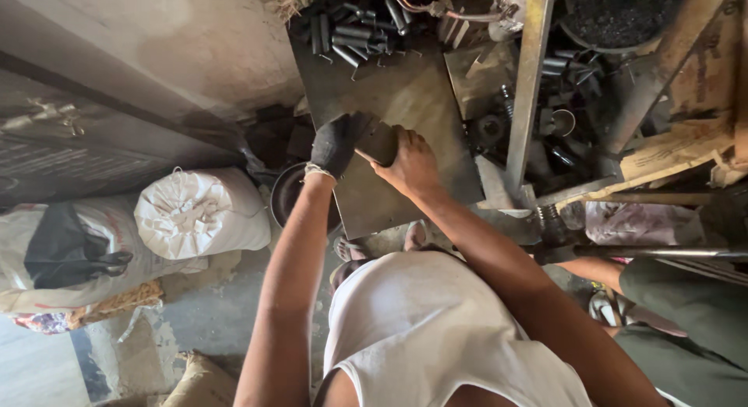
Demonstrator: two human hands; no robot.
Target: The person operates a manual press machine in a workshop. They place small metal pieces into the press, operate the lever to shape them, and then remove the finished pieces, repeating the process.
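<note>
Both hands, gloved left (336,144) and bare right (411,164), gripping small metal block (379,142) over steel plate (389,103); could slip, cutting unprotected fingers (405,138) on edges.

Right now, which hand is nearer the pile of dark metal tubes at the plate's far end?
Left. The gloved left hand sits just below the tubes; the bare right hand lies lower.

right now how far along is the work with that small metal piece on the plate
Done: a heap of short metal tubes lies at the plate's far end. In hand: the gloved left hand and bare right hand both press a small dark metal piece against the flat steel plate. How much is left cannot be told.
</note>
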